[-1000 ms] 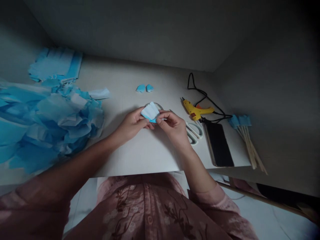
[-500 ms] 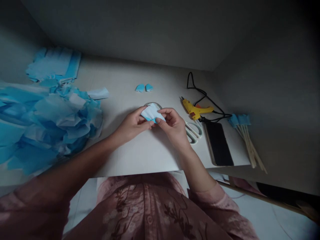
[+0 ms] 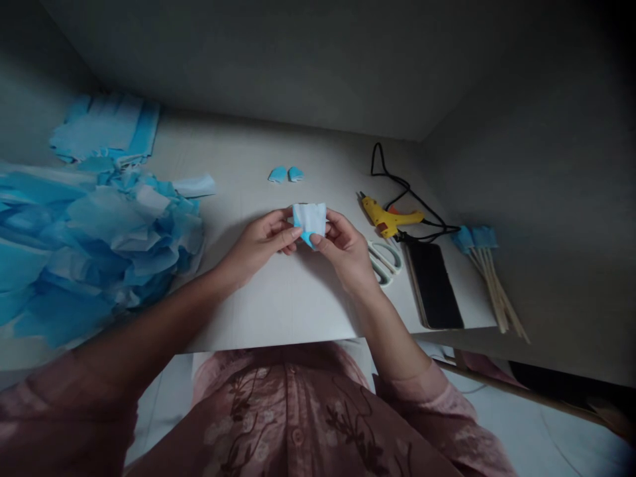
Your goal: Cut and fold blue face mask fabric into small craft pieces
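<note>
Between my two hands is a small piece of white and blue fabric (image 3: pixel 312 217), its blue underside folded up along the lower edge. My left hand (image 3: pixel 265 240) pinches its left side with thumb and fingers. On the right side, my right hand (image 3: pixel 346 250) is closed on it, thumb pressed at the blue fold near the bottom. Just behind the fabric, a round object is mostly hidden. Farther back on the table (image 3: pixel 268 305) lie two small folded blue pieces (image 3: pixel 277 175), side by side.
Left of my hands is a large heap of blue and white fabric scraps (image 3: pixel 114 238), with a stack of sheets (image 3: pixel 106 126) behind. At right lie a yellow glue gun (image 3: pixel 390 217) with black cord, scissors (image 3: pixel 385 262), a phone (image 3: pixel 434 285) and several blue-tipped sticks (image 3: pixel 491 278).
The fabric piece has turned from slanted to nearly upright, and more blue shows at its lower edge. My left fingers have shifted along its side; both hands still hold it.
</note>
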Available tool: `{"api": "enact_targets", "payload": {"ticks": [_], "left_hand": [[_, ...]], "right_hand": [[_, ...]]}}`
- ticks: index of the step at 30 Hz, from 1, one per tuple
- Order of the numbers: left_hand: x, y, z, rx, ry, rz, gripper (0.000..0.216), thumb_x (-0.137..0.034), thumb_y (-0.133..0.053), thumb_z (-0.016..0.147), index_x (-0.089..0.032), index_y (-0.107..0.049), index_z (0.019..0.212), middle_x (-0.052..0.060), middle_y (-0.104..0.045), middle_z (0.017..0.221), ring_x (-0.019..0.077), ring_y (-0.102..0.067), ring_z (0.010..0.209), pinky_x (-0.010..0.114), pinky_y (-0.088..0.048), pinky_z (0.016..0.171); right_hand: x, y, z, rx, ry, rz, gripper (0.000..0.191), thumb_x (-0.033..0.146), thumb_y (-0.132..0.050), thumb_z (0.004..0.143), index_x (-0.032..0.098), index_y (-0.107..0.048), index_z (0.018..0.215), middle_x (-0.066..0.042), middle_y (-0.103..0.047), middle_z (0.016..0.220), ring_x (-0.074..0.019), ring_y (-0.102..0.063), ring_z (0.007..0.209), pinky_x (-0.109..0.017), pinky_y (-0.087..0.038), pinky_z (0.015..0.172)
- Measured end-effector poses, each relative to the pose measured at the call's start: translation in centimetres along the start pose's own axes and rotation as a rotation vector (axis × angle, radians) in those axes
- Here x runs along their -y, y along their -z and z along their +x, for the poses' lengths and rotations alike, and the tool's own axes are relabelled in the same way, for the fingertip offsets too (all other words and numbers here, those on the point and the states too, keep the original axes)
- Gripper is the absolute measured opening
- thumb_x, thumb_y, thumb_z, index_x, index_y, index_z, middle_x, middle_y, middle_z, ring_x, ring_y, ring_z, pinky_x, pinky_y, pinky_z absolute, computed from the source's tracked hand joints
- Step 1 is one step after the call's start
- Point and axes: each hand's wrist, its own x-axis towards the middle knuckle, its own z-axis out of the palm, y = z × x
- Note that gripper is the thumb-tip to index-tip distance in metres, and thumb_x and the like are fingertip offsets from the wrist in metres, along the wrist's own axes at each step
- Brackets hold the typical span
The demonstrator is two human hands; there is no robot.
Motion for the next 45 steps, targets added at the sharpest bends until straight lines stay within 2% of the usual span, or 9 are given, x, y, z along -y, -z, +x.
{"api": "enact_targets", "payload": {"ticks": [3,7,12,18,24,27,32,35,45], "left_hand": [[0.4,0.2,0.0,0.032,0.034,0.058,0.029,-0.045,-0.070,0.083,-0.015,-0.071,0.082,0.001,-0.064,0.071,0.0131,-0.057,0.069,0.028,-0.047,0.069],[0.9,0.4,0.0,-0.018,0.052,0.085,0.028,-0.044,-0.073,0.078,-0.016,-0.072,0.073,0.001,-0.065,0.067,0.0137,-0.056,0.067,0.029,-0.045,0.068],[0.6,0.4,0.1,-0.019,0.050,0.025,0.030,-0.045,-0.072,0.079,-0.016,-0.070,0.072,0.001,-0.064,0.066,0.0129,-0.056,0.066,0.028,-0.044,0.067],[0.3,0.3,0.1,0.020,0.066,0.105,0.030,-0.044,-0.070,0.076,-0.016,-0.065,0.066,0.000,-0.062,0.064,0.0119,-0.054,0.063,0.026,-0.044,0.065],[0.3,0.4,0.0,0.054,0.048,0.120,0.030,-0.045,-0.069,0.079,-0.017,-0.066,0.068,0.000,-0.063,0.065,0.0120,-0.056,0.062,0.026,-0.046,0.064],[0.3,0.6,0.0,0.068,0.024,0.106,0.032,-0.045,-0.067,0.083,-0.017,-0.068,0.068,0.001,-0.066,0.065,0.0118,-0.056,0.062,0.025,-0.045,0.063],[0.1,0.6,-0.1,0.053,0.027,0.097,0.033,-0.044,-0.065,0.085,-0.016,-0.067,0.066,0.001,-0.064,0.062,0.0108,-0.054,0.057,0.024,-0.044,0.058],[0.0,0.5,-0.1,0.046,0.042,0.074,0.034,-0.044,-0.066,0.084,-0.017,-0.067,0.065,0.002,-0.064,0.061,0.0109,-0.054,0.056,0.024,-0.043,0.056],[-0.4,0.4,-0.2,0.058,0.050,0.048,0.035,-0.045,-0.067,0.084,-0.016,-0.067,0.065,0.002,-0.065,0.062,0.0109,-0.054,0.056,0.024,-0.045,0.057]], "right_hand": [[0.3,-0.1,0.0,-0.008,-0.001,0.016,0.045,0.039,-0.081,0.079,0.028,-0.065,0.119,0.001,-0.066,0.086,-0.0161,-0.061,0.080,-0.035,-0.053,0.081],[0.4,-0.4,0.0,0.017,-0.016,0.041,0.040,0.040,-0.082,0.078,0.027,-0.066,0.113,0.001,-0.067,0.085,-0.0159,-0.061,0.079,-0.034,-0.053,0.080],[0.4,-0.5,-0.1,0.045,-0.058,0.026,0.038,0.047,-0.083,0.076,0.025,-0.068,0.103,0.000,-0.066,0.084,-0.0171,-0.061,0.083,-0.034,-0.052,0.079],[1.5,-0.4,0.9,0.011,-0.034,-0.047,0.036,0.047,-0.083,0.075,0.026,-0.073,0.102,-0.002,-0.071,0.102,-0.0171,-0.062,0.091,-0.035,-0.051,0.087],[2.3,-0.5,2.1,0.025,0.052,-0.215,0.027,0.045,-0.080,0.077,0.021,-0.070,0.084,0.000,-0.067,0.079,-0.0141,-0.058,0.075,-0.030,-0.047,0.072],[2.4,-0.3,1.9,0.005,0.125,-0.309,0.020,0.040,-0.076,0.082,0.022,-0.071,0.086,0.000,-0.068,0.082,-0.0141,-0.057,0.075,-0.030,-0.046,0.071],[2.0,0.0,1.2,0.025,0.321,-0.495,0.006,0.029,-0.069,0.089,0.025,-0.073,0.088,-0.003,-0.070,0.089,-0.0191,-0.063,0.085,-0.036,-0.050,0.082],[1.7,0.1,1.0,0.050,0.427,-0.509,0.009,0.019,-0.066,0.088,0.025,-0.073,0.088,-0.004,-0.071,0.098,-0.0208,-0.065,0.097,-0.039,-0.050,0.092],[1.4,0.3,0.8,0.071,0.458,-0.561,0.017,0.012,-0.060,0.086,0.026,-0.070,0.087,-0.004,-0.074,0.107,-0.0212,-0.067,0.104,-0.042,-0.049,0.098]]}}
